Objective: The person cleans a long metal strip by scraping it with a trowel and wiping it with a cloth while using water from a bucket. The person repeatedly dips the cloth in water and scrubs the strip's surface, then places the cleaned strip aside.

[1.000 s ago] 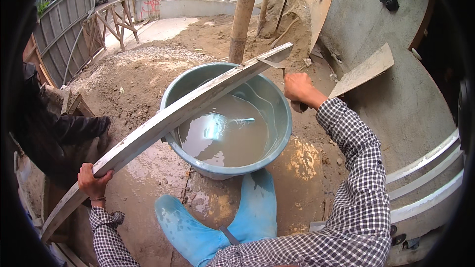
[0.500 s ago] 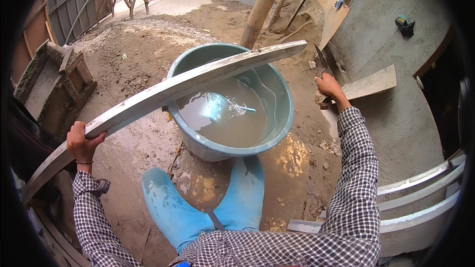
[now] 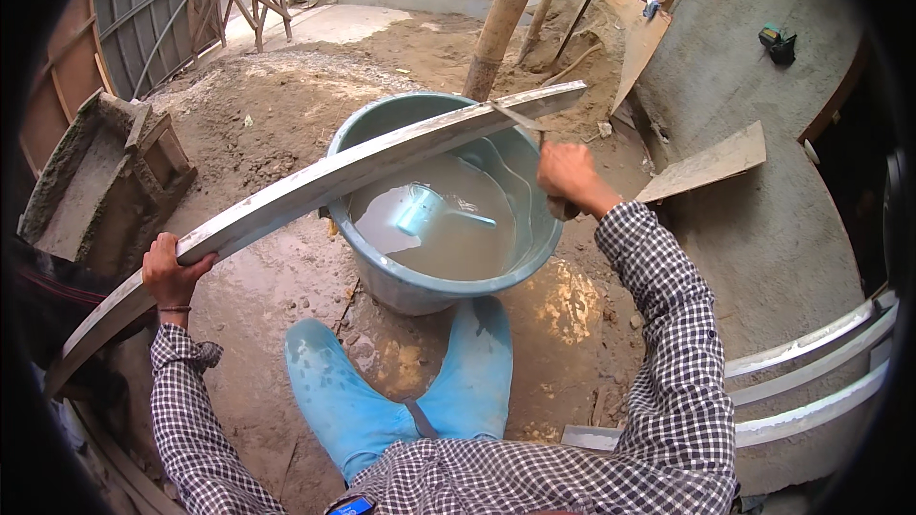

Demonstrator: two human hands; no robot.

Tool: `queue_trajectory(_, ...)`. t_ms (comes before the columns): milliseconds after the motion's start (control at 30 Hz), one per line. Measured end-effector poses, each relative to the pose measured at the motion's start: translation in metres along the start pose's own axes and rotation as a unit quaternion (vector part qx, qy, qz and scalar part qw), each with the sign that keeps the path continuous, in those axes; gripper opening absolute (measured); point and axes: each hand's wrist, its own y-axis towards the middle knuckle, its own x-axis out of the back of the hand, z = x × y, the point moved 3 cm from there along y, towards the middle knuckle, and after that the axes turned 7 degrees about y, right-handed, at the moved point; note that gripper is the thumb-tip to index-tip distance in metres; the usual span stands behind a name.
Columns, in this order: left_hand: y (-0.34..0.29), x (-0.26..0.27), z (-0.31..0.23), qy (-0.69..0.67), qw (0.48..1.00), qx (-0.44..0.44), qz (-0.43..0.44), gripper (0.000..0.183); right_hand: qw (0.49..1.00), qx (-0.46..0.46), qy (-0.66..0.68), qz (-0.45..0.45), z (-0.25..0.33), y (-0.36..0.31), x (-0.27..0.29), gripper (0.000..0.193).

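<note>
A long pale strip (image 3: 372, 164), probably a length of lath or moulding, lies slantwise across the top of a round grey-green tub (image 3: 448, 288). My left hand (image 3: 174, 277) is wrapped around it left of the tub. In my closed right hand (image 3: 575, 179), over the tub's right rim, is a trowel (image 3: 518, 117). Its thin blade reaches left to the strip near the far end and seems to touch it; the hand covers most of the handle. Murky water (image 3: 477, 253) fills part of the tub, and a light-blue dipper (image 3: 420, 212) floats there.
Several pale strips (image 3: 811, 377) rest at the lower right. A flat board (image 3: 711, 164) leans by the grey wall (image 3: 754, 219). Wooden posts (image 3: 506, 24) rise behind the tub. A mortar-crusted wooden trough (image 3: 81, 176) stands at left on wet, muddy ground (image 3: 253, 324).
My right hand has swung left with the trowel, from beside the wall to the strip's far end. My left hand keeps its hold and has shifted slightly. The view has tilted a little.
</note>
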Motion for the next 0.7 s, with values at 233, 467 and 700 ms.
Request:
queue_trajectory(233, -0.004, -0.001, -0.001, 0.005, 1.0, -0.01, -0.023, 0.063, 0.999, 0.006, 0.009, -0.049, -0.024, -0.015, 0.017, 0.037)
queue_trajectory(467, 0.003, -0.002, -0.008, 0.01, 1.0, -0.008, -0.006, 0.066, 0.985, -0.145, 0.006, 0.09, -0.035, 0.024, 0.014, 0.024)
queue_trajectory(700, 0.0, 0.005, -0.005, -0.021, 0.999, 0.0, -0.024, 0.063, 0.992, -0.112, 0.047, 0.039, -0.07, -0.029, 0.017, 0.045)
